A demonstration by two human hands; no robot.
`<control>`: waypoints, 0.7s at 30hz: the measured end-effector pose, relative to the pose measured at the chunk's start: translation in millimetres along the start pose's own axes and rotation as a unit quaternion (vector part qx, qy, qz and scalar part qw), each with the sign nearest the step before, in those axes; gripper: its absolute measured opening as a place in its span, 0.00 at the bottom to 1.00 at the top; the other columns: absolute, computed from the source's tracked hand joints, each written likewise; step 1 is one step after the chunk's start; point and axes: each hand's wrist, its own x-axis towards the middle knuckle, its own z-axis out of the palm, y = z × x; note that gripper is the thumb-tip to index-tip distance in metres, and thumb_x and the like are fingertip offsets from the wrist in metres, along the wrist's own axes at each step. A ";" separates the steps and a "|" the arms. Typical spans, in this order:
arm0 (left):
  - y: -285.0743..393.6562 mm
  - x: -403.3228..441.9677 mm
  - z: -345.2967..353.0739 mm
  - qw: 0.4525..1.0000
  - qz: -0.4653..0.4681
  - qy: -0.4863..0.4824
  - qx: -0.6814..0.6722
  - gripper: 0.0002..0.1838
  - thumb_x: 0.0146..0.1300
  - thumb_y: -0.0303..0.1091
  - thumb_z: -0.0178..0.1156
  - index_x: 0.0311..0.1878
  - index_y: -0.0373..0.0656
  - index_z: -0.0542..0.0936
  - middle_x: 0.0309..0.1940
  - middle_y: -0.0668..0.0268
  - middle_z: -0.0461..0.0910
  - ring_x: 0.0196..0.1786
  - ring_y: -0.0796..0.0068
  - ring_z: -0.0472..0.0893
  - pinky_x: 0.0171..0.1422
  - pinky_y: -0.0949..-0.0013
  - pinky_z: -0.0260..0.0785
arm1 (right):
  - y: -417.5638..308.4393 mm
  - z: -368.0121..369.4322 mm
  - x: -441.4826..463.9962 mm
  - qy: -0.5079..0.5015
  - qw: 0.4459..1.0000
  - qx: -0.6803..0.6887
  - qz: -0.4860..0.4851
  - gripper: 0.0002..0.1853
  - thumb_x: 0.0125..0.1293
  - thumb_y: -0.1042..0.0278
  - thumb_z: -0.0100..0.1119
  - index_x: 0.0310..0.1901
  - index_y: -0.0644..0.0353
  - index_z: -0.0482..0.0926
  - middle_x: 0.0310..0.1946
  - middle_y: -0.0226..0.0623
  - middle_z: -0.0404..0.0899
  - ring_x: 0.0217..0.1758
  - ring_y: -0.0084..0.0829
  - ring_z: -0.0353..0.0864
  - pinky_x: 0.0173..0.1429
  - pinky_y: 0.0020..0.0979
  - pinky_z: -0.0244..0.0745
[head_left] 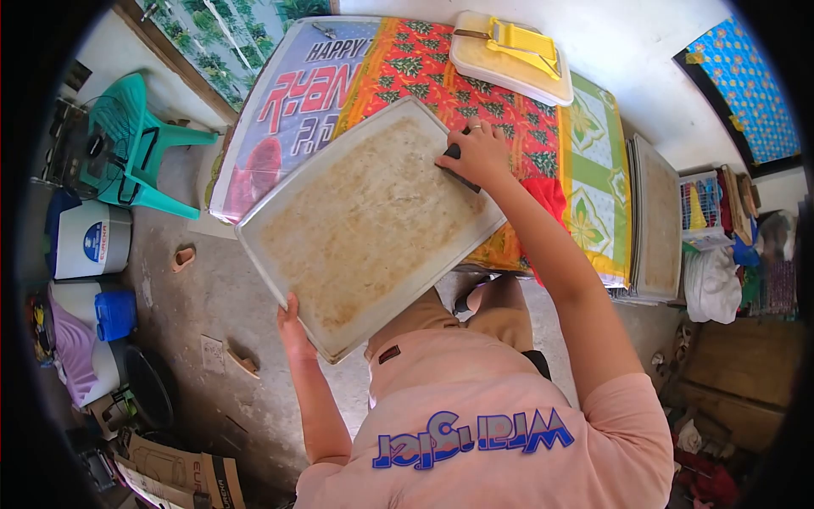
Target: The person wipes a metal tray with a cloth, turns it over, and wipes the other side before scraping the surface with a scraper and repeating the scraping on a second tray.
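Observation:
A large rectangular baking tray (pixel 373 229), stained brown, is tilted over the table's front left part. My left hand (pixel 295 327) grips its near left edge, with the fingers partly hidden beneath it. At the tray's right side, my right hand (pixel 482 157) is closed round the black handle of a flat scraper (pixel 458 176), whose blade lies against the tray's surface. Beside my right forearm, a red cloth (pixel 545 202) rests at the table's edge.
The table (pixel 415 51) has patterned covers. A white lidded container (pixel 475 65) with a yellow slicer (pixel 526 47) stands at its back. Stacked trays (pixel 657 220) lean at the right. A green chair (pixel 144 153) and a slipper (pixel 183 259) are left.

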 end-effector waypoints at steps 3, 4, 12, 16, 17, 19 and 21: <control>0.1 -0.9 1.2 1.000 -0.006 0.013 0.003 0.27 0.72 0.39 0.57 0.66 0.31 0.67 0.57 0.56 0.77 0.56 0.63 0.79 0.58 0.63 0.74 | 0.3 0.5 -2.1 0.010 1.000 0.008 -0.009 0.24 0.51 0.35 0.67 0.43 0.43 0.85 0.52 0.40 0.74 0.59 0.41 0.71 0.59 0.43 0.61; -0.5 -0.4 1.4 1.000 -0.005 0.009 0.000 0.27 0.72 0.39 0.57 0.66 0.31 0.67 0.57 0.56 0.77 0.56 0.63 0.79 0.59 0.63 0.74 | 1.0 4.7 -2.0 0.029 1.000 0.004 -0.004 0.23 0.51 0.35 0.68 0.41 0.43 0.85 0.51 0.40 0.74 0.59 0.41 0.71 0.60 0.43 0.61; -1.8 1.2 -1.3 1.000 0.000 0.006 -0.001 0.29 0.70 0.41 0.59 0.67 0.31 0.67 0.58 0.55 0.76 0.57 0.64 0.79 0.60 0.63 0.73 | -1.1 -1.5 -1.0 0.001 1.000 0.007 0.009 0.23 0.51 0.36 0.68 0.42 0.43 0.85 0.52 0.40 0.74 0.60 0.41 0.70 0.60 0.44 0.61; -1.7 0.8 -0.6 1.000 -0.002 0.007 -0.002 0.29 0.70 0.40 0.59 0.67 0.31 0.67 0.58 0.55 0.76 0.57 0.63 0.79 0.60 0.63 0.72 | 0.9 6.9 -2.2 0.044 0.999 -0.009 0.005 0.23 0.51 0.36 0.68 0.42 0.43 0.85 0.51 0.39 0.75 0.59 0.41 0.71 0.60 0.44 0.61; -2.5 2.0 -1.6 1.000 -0.001 0.003 -0.003 0.29 0.70 0.40 0.59 0.67 0.31 0.67 0.58 0.55 0.76 0.57 0.63 0.79 0.60 0.63 0.73 | 3.9 13.3 -0.2 0.070 0.997 -0.015 0.013 0.23 0.52 0.36 0.67 0.41 0.43 0.85 0.50 0.39 0.75 0.59 0.41 0.71 0.60 0.43 0.61; -2.9 2.2 -2.6 1.000 0.000 0.005 -0.004 0.28 0.70 0.40 0.59 0.67 0.31 0.67 0.58 0.55 0.76 0.57 0.63 0.79 0.60 0.63 0.73 | -1.8 2.3 -2.9 0.021 1.000 -0.002 -0.011 0.23 0.52 0.35 0.67 0.41 0.42 0.85 0.51 0.40 0.74 0.59 0.42 0.71 0.60 0.44 0.61; -2.2 1.8 -1.4 1.000 -0.003 0.014 -0.001 0.28 0.70 0.40 0.59 0.67 0.31 0.67 0.58 0.55 0.76 0.57 0.63 0.79 0.60 0.63 0.73 | -2.4 1.8 -1.7 0.012 1.000 0.006 -0.012 0.23 0.52 0.35 0.67 0.41 0.42 0.85 0.52 0.40 0.74 0.59 0.42 0.71 0.60 0.44 0.62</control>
